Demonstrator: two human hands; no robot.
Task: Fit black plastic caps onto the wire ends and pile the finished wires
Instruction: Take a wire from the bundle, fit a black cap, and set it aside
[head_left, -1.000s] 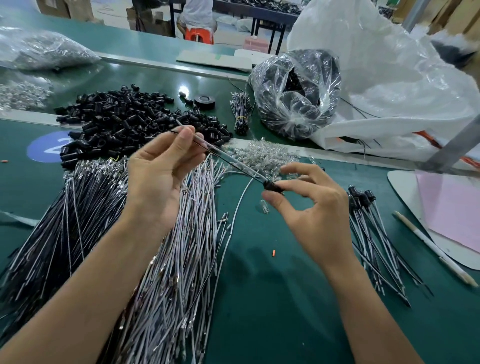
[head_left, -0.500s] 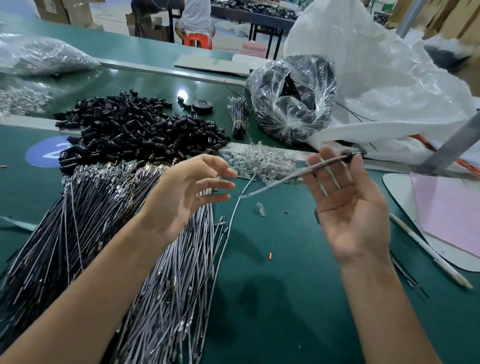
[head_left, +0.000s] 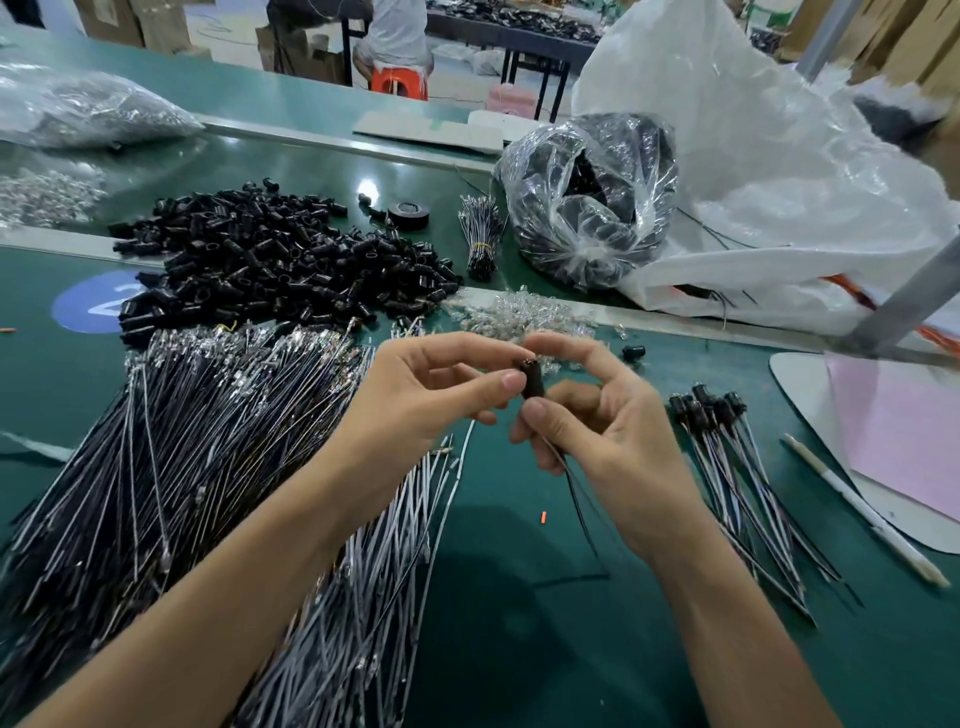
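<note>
Cap (head_left: 532, 381) at frame centre, long axis near-vertical, pinched by left hand (head_left: 415, 395). Right hand (head_left: 613, 431) grips wire (head_left: 574, 493) just beneath, trailing downward. Finished pile (head_left: 727, 447) lies right, nearer right hand.

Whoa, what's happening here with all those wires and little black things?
A person is fitting a black cap onto a wire. The left hand and right hand both pinch the cap above the green table, and the wire hangs below the right hand. Loose caps are heaped at the back, bare wires lie on the left, and a small pile of finished wires lies on the right.
</note>
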